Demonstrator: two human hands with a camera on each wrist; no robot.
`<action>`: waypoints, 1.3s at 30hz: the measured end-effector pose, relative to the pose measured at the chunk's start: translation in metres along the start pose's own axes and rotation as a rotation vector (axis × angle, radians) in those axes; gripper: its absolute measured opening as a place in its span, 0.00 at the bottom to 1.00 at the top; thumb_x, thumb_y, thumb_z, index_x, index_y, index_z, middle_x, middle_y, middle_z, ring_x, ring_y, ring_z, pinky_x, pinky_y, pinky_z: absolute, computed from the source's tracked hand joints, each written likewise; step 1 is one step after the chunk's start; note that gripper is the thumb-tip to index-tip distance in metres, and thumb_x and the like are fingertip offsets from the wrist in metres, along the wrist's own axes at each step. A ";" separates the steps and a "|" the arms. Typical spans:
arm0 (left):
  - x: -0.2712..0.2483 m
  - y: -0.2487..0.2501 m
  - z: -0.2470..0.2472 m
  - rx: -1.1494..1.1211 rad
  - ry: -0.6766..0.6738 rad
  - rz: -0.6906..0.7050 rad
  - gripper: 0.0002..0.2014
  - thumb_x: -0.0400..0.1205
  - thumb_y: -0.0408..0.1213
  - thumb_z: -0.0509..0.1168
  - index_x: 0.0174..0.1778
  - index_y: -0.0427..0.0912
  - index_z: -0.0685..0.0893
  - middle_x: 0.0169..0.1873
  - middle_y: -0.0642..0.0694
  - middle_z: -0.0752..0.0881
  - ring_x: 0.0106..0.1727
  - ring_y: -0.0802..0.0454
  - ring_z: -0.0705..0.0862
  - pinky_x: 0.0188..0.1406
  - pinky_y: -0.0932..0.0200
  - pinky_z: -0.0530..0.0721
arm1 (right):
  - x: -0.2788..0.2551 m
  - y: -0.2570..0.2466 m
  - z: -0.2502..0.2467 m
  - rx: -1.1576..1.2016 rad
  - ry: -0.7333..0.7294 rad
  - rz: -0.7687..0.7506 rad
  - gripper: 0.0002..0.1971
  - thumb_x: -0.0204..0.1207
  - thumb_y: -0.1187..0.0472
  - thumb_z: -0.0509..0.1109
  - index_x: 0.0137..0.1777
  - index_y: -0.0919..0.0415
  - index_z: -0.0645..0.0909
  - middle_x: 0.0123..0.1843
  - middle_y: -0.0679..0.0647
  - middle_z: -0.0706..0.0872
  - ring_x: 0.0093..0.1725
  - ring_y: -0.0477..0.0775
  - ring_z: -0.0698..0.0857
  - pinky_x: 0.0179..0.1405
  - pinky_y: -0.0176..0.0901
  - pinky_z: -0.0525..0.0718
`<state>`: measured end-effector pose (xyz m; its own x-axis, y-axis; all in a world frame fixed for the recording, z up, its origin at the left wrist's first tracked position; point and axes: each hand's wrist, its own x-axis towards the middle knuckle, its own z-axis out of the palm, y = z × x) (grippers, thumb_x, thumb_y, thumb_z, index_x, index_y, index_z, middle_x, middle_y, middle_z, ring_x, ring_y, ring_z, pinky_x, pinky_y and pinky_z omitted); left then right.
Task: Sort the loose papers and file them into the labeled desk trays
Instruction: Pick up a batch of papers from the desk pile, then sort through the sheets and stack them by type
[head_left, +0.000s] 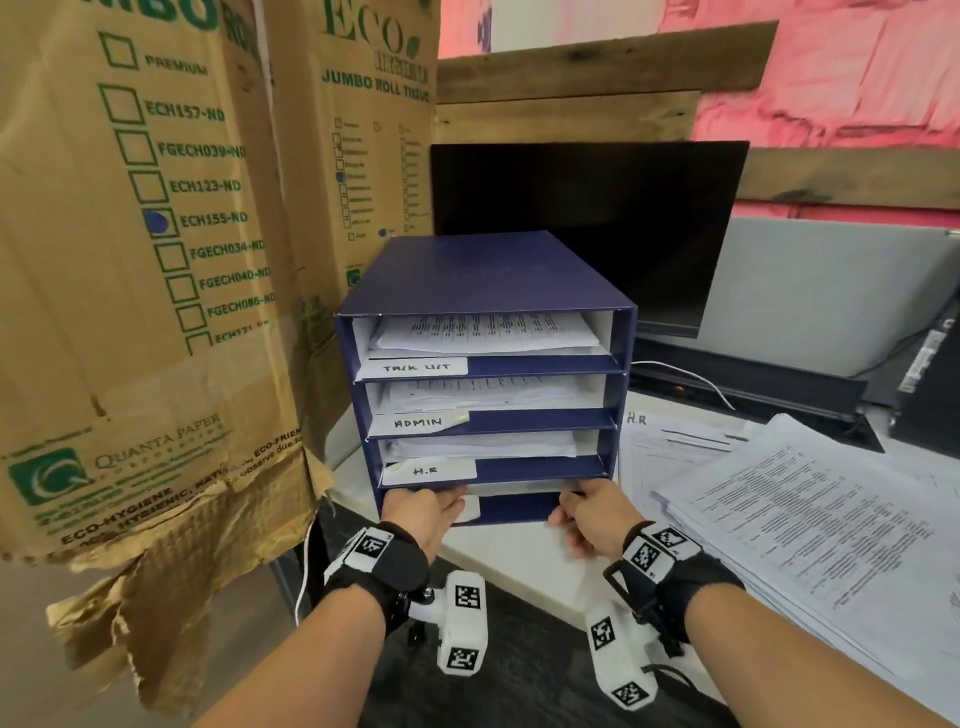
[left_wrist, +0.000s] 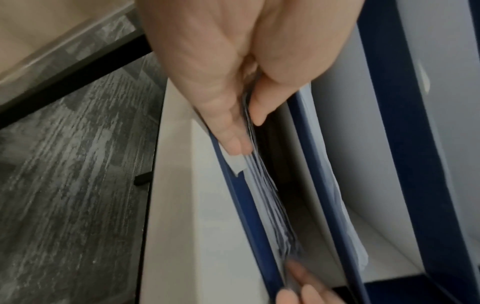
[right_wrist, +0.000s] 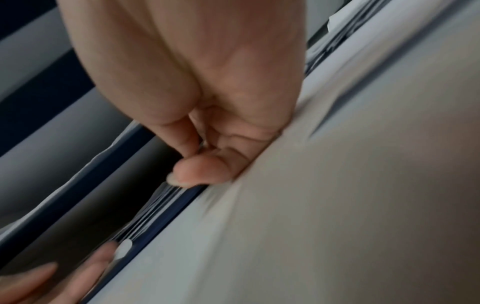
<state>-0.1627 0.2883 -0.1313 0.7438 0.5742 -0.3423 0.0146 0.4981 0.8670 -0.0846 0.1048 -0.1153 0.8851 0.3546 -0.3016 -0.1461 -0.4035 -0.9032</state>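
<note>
My left hand (head_left: 426, 512) pinches the left end of a thin sheaf of white papers (left_wrist: 262, 185), thumb above and fingers below, and my right hand (head_left: 592, 512) pinches its right end the same way. The sheaf lies in the bottom slot of the dark blue four-tier cardboard desk tray (head_left: 488, 374), under the slots labelled "TASK LIST", "ADMIN" and "H.R", each holding paper. The tray stands on the white bench (head_left: 519, 556). To its right lies a spread stack of printed sheets (head_left: 810, 519). Behind it stands a black monitor (head_left: 587, 208); tall brown cardboard cartons (head_left: 130, 260) rise on the left.
</note>
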 end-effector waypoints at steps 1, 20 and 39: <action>-0.002 0.001 0.000 0.066 0.016 0.003 0.09 0.81 0.14 0.54 0.50 0.30 0.75 0.58 0.25 0.81 0.43 0.46 0.84 0.56 0.51 0.83 | -0.003 0.000 -0.003 -0.007 -0.014 0.001 0.09 0.85 0.65 0.55 0.59 0.64 0.75 0.35 0.54 0.86 0.21 0.51 0.75 0.17 0.37 0.76; -0.103 -0.029 0.119 1.143 -0.401 0.247 0.13 0.83 0.29 0.59 0.58 0.36 0.86 0.51 0.37 0.88 0.55 0.38 0.86 0.48 0.56 0.83 | -0.115 0.049 -0.186 -0.579 0.313 -0.021 0.12 0.78 0.63 0.62 0.55 0.55 0.85 0.52 0.50 0.87 0.50 0.53 0.85 0.50 0.42 0.83; -0.079 -0.085 0.227 1.049 -0.344 0.112 0.12 0.74 0.29 0.73 0.51 0.41 0.80 0.42 0.40 0.86 0.35 0.42 0.84 0.21 0.59 0.83 | -0.138 0.095 -0.285 -0.551 0.123 0.042 0.17 0.77 0.46 0.67 0.35 0.58 0.83 0.34 0.44 0.82 0.36 0.44 0.80 0.44 0.38 0.77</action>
<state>-0.0710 0.0533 -0.0962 0.9198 0.2894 -0.2651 0.3733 -0.4361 0.8188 -0.0943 -0.2229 -0.0729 0.9334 0.2408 -0.2661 0.0406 -0.8076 -0.5884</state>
